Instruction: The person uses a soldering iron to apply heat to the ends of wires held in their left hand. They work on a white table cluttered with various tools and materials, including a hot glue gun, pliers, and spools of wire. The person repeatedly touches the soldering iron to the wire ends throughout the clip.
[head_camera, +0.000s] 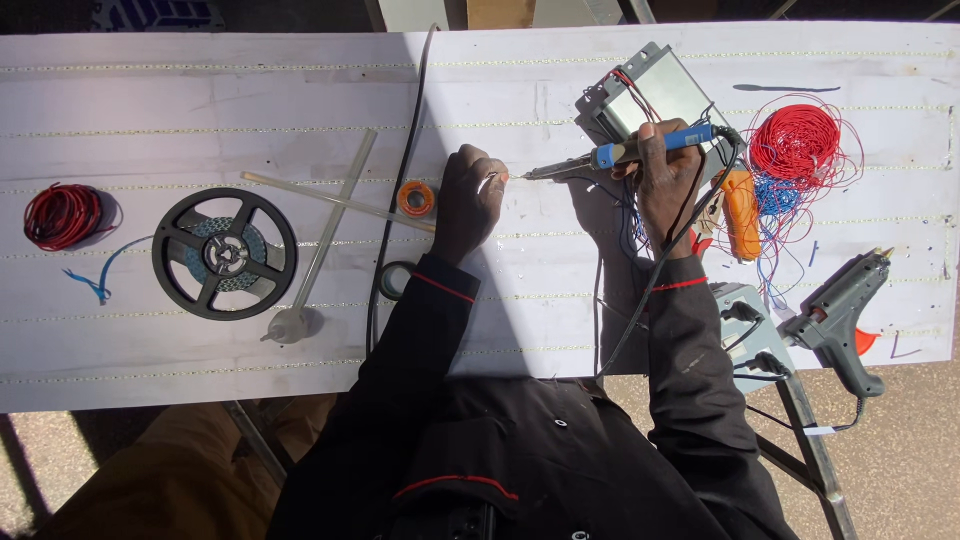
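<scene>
My right hand (668, 172) grips a blue-handled soldering iron (612, 154), whose metal tip points left toward my left hand. My left hand (466, 198) is closed on a thin strand of solder wire (493, 181) that meets the iron's tip over the white board (250, 330), on one of its rows of small light strips. The iron's black cord runs back over my right wrist. A small orange spool (416, 198) lies just left of my left hand.
A black reel (224, 253), a red wire coil (63, 215) and two crossed clear sticks (335, 205) lie to the left. A metal box (650, 92), tangled red and blue wire (797, 145), an orange tool (741, 212), a glue gun (843, 317) and a power strip (752, 335) sit on the right.
</scene>
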